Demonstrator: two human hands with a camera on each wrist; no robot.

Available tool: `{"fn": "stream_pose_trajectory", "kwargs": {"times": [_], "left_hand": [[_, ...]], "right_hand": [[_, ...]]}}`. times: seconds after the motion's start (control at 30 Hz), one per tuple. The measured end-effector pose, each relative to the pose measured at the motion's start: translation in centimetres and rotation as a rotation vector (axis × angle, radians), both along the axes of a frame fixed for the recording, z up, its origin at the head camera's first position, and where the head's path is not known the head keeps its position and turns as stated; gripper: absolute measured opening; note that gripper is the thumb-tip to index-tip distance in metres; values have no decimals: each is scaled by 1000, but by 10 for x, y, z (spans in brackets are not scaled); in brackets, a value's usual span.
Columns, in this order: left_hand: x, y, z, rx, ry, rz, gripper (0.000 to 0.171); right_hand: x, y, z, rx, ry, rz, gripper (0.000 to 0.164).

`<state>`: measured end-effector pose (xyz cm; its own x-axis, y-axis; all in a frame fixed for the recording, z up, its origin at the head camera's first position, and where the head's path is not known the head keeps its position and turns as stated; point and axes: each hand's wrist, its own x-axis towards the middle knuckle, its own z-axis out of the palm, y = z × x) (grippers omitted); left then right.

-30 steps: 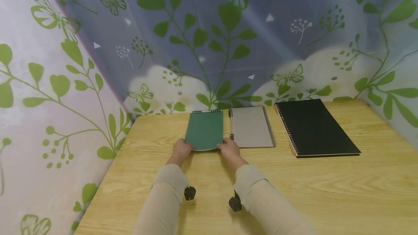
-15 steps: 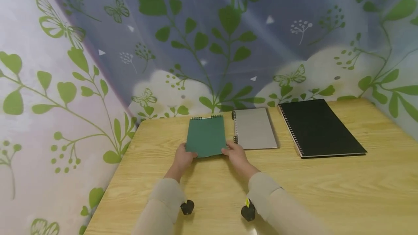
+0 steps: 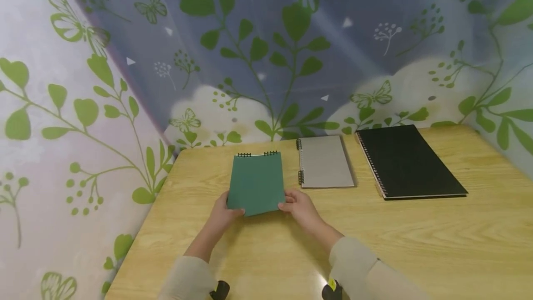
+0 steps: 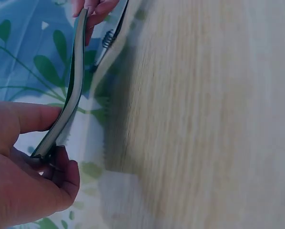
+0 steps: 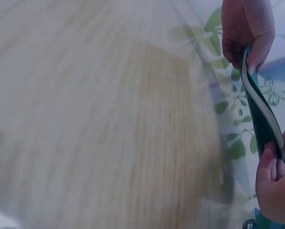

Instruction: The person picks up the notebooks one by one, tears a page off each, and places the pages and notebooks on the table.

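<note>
A green notebook (image 3: 257,183) with black spiral binding along its far edge is held up off the table by both hands. My left hand (image 3: 221,212) grips its near left corner, thumb on top of the cover. On the opposite side my right hand (image 3: 303,208) pinches the near right corner. Seen edge-on in the left wrist view, the notebook (image 4: 76,90) bends in a slight curve, its pale pages between the covers. In the right wrist view the left hand (image 5: 249,31) holds the far end and the right hand (image 5: 278,186) the near one.
A grey spiral notebook (image 3: 326,161) lies right of the green one. Farther right lies a larger black spiral notebook (image 3: 412,163). All are over a light wooden table (image 3: 395,244), backed by a leaf-patterned curtain (image 3: 258,59).
Both hands have drawn the green notebook toward the person and slightly left, lifting it off the table. The grey and black notebooks stay in place.
</note>
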<state>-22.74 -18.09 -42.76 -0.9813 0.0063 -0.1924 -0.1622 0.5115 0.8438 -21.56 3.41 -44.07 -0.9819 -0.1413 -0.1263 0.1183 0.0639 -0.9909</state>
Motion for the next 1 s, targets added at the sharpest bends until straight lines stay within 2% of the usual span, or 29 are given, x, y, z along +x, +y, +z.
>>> {"fn": "stream_pose_trajectory", "kwargs": {"times": [0.2, 0.4, 0.57, 0.73, 0.87, 1.0], "left_hand": [[28, -9, 6, 2, 14, -60, 74], [54, -18, 3, -20, -17, -81, 77], [66, -20, -1, -43, -29, -90, 80], [74, -18, -5, -87, -4, -106, 79], [80, -17, -9, -175, -1, -110, 79], [85, -17, -11, -293, -34, -105, 79]], "right_hand": [[23, 1, 1, 70, 7, 76, 62], [44, 2, -1, 95, 27, 198, 75], [57, 4, -1, 131, 21, 257, 77], [64, 6, 0, 139, -3, 297, 80], [69, 7, -3, 191, 9, 341, 83], [73, 8, -7, 270, 34, 413, 85]]}}
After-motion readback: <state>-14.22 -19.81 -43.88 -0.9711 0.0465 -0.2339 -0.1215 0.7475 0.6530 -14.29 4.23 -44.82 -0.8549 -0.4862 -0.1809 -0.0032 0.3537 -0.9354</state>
